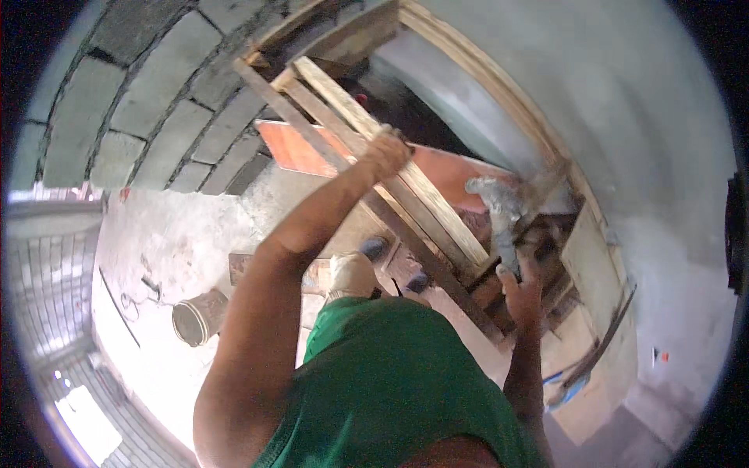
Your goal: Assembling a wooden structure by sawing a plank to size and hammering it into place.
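My left hand is closed round a pale wooden batten, one of several long pieces in a timber frame slanting from upper left to lower right. Beside it runs a darker wooden strip. My right hand grips the lower end of a grey, crusted hammer, its blurred head up near the right side of the wooden opening. An orange-red board passes behind the battens. The fingertips of my left hand are partly hidden behind the wood.
A wooden-edged opening sits in the grey plastered wall. Grey block wall rises at upper left. A bucket stands on the floor at left, near a cable. Boards and a blue item lie at lower right.
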A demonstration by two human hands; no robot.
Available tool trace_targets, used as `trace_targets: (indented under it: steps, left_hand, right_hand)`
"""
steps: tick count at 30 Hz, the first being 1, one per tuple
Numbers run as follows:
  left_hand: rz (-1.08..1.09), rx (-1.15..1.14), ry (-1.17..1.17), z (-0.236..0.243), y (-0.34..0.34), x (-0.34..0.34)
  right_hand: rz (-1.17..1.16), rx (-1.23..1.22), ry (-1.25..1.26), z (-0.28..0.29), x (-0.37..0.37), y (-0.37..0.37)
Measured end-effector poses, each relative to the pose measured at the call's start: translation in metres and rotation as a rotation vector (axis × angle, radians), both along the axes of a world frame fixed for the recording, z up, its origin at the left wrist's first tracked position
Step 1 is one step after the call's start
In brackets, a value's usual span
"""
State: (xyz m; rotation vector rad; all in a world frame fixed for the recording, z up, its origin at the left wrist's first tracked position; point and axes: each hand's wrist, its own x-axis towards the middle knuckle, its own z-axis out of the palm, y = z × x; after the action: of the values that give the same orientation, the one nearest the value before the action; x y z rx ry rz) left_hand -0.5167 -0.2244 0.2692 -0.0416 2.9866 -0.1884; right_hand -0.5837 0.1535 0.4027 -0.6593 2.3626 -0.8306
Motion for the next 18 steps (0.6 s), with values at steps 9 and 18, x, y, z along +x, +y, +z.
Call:
trace_targets:
  steps: [9, 18]
  left_hand:
    - [0.157, 0.081, -0.056, 0.008, 0.006, -0.003]
    - [0.152, 0.119, -0.185, 0.03, 0.012, -0.018]
  right_hand:
    - [0.203, -0.155, -0.226, -0.004, -0.051, -0.251]
    - [0.212, -0.06, -0.309, -0.062, -0.066, -0.361]
